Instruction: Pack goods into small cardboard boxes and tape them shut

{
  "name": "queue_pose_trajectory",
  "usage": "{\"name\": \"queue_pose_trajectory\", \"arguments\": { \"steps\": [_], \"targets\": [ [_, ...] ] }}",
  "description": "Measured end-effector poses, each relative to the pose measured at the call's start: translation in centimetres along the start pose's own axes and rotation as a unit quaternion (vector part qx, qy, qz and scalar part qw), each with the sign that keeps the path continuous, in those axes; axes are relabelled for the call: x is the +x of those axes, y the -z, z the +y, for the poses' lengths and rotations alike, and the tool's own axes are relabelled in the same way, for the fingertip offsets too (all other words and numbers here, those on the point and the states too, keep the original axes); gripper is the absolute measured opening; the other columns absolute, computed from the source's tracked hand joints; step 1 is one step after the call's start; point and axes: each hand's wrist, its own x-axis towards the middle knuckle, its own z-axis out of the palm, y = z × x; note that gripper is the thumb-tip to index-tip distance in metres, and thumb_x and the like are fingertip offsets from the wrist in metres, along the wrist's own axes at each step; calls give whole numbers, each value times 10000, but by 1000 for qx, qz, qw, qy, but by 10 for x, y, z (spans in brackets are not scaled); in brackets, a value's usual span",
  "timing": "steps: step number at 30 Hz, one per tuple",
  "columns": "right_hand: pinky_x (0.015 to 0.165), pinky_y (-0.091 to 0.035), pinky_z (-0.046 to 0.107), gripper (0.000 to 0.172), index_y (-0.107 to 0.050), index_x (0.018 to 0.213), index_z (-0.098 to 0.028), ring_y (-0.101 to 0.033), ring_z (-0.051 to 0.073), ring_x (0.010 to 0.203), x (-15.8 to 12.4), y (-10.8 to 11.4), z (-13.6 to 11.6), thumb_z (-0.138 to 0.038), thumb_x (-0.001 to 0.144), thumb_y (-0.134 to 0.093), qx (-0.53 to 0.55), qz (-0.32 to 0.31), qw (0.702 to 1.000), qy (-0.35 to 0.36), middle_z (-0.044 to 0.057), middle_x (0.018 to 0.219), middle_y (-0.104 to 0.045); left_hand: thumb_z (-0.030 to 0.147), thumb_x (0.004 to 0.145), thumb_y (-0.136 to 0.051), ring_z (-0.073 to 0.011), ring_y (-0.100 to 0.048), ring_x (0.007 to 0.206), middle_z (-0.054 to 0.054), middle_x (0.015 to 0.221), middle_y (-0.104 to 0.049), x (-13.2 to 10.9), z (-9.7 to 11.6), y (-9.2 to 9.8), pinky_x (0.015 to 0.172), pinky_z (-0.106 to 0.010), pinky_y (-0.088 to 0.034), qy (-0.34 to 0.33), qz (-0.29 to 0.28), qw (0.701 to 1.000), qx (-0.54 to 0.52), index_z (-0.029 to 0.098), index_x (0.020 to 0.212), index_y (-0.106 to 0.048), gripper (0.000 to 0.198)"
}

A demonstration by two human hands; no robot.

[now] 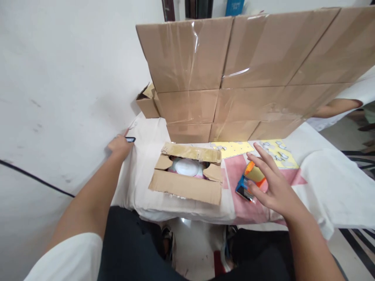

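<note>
My left hand (119, 145) is closed at the left edge of the cloth, beside the wall. A small dark-rimmed thing with a pale middle (130, 139) sticks out by its fingers; its kind is unclear. My right hand (269, 185) has its fingers spread over a blue and orange tape dispenser (245, 186) with a roll of tape; I see no grip on it. Between my hands lies a cardboard box (186, 186) with its flaps partly open. Through the gap shows a package with a white oval lid (187, 167).
A large stack of taped cardboard boxes (190, 107) stands behind the open box. A smaller open carton (149, 102) sits at its left. White, pink and yellow cloth (146, 156) covers the surface. Another person's arm (336, 107) shows at the right.
</note>
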Motion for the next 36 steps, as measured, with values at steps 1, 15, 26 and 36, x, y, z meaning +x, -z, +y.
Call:
{"name": "queue_pose_trajectory", "arguments": {
  "steps": [1, 15, 26, 36],
  "targets": [
    [1146, -387, 611, 726, -283, 1557, -358, -303, 357, 1496, -2, 2, 1, -253, 895, -562, 1, 4, 1000, -1, 39, 1683, -139, 442, 759, -702, -461, -570, 1241, -322, 1295, -595, 0, 2, 1, 959, -565, -476, 4, 4, 1000, 5, 97, 1326, -456, 708],
    [1169, -360, 611, 707, -267, 1557, -384, -258, 355, 1515, -6, 9, -3, -301, 915, -550, -7, 21, 1000, 1, 19, 1678, -156, 470, 821, -650, -395, -643, 1137, -273, 1196, -659, -13, -1, -14, 889, -462, -506, 10, 71, 997, 42, 93, 1274, -482, 613],
    [1147, -369, 643, 694, -274, 1554, -372, -261, 370, 1510, -10, 15, -2, -331, 921, -557, -12, 35, 999, 2, 34, 1674, -164, 532, 813, -624, -398, -579, 1200, -256, 1198, -654, -30, -21, -21, 921, -472, -487, -9, 134, 991, 27, 104, 1221, -548, 596],
    [1151, -374, 627, 742, -262, 1560, -390, -290, 375, 1499, -1, 1, -8, -250, 896, -562, -13, 14, 1000, 11, 32, 1676, -167, 503, 813, -615, -399, -545, 1221, -267, 1224, -621, -29, -15, -22, 906, -472, -484, 7, 125, 992, -8, 107, 1243, -525, 592]
  ]
}}
